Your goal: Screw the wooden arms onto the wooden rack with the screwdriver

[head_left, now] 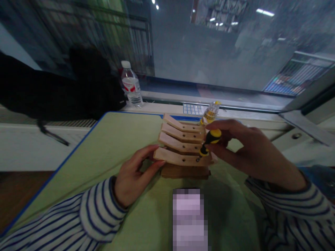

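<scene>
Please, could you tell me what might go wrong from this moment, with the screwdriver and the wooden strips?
The screwdriver, slanted in the right hand, might slip and scratch the front wooden strip. The left hand holds only that strip's left end, so the other end, near the tool's tip, could perhaps shift under pressure. The phone lies close in front, so a dropped tool might hit it.

A green tabletop (104,148) bears wooden slats (174,142), phone (186,220).
</scene>
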{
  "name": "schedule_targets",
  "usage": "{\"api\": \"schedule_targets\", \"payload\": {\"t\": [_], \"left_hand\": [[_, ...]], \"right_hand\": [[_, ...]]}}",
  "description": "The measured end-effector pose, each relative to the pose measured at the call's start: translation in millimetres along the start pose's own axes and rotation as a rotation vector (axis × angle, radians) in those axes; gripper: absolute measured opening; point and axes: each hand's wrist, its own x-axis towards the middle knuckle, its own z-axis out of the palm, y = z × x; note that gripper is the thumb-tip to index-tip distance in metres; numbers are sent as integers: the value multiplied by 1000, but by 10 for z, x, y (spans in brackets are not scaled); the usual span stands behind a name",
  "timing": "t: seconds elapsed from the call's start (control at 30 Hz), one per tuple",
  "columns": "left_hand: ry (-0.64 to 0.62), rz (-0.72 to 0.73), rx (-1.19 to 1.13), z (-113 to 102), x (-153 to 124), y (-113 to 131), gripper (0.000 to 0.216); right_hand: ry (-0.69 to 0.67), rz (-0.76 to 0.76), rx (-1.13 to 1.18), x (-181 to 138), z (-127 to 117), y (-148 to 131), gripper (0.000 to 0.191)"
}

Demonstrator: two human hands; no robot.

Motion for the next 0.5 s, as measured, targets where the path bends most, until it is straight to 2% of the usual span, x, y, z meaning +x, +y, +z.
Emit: {"api": "schedule_targets", "payload": {"t": [0.5], "left_hand": [[17, 36, -22, 9, 21, 18, 40]], "right_hand": [[62, -1, -51, 7, 37, 22, 33]]}}
